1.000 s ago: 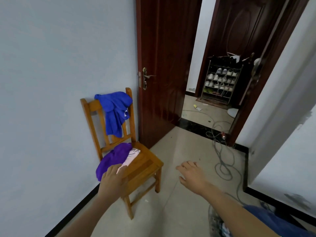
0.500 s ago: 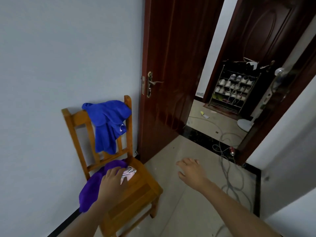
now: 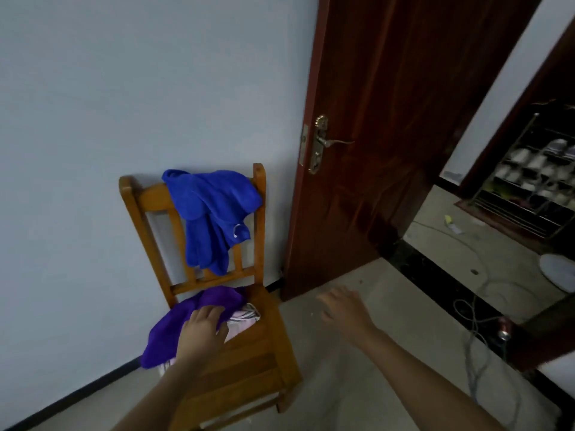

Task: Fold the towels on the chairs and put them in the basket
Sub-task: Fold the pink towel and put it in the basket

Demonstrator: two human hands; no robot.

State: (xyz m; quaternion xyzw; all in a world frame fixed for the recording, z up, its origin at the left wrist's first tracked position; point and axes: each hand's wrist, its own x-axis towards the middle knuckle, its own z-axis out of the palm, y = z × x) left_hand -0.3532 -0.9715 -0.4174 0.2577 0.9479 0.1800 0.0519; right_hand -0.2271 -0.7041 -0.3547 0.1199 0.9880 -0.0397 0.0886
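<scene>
- Head view showed the left hand nearest, lying on the purple towel at the left of the chair seat. Its fingers were spread and gently bent, with the thumb set apart. No cloth was gathered between them, so the grip looked not yet closed.
- That towel was bunched, and part of it drooped over the seat's left edge.
- To do the pick well, the hand probably needed to pinch one edge or corner rather than the middle of the heap, so the cloth would hang open for folding.
- A pink striped towel lay partly under the purple one, touching it near the thumb. A deep grab would likely have lifted both, so a shallow pinch on the purple alone seemed wiser.
- The right hand hung over the floor to the right of the chair, open, fingers relaxed, holding nothing. It was free to take a second corner.
- A blue towel was draped over the chair's backrest, above and behind the seat, untouched.
- The chair stood against the wall, with the dark door just to its right.
- Cables trailed on the floor well to the right of the chair, a likely tripping risk.
- A shoe rack stood far beyond the doorway.
- No basket was in view.
</scene>
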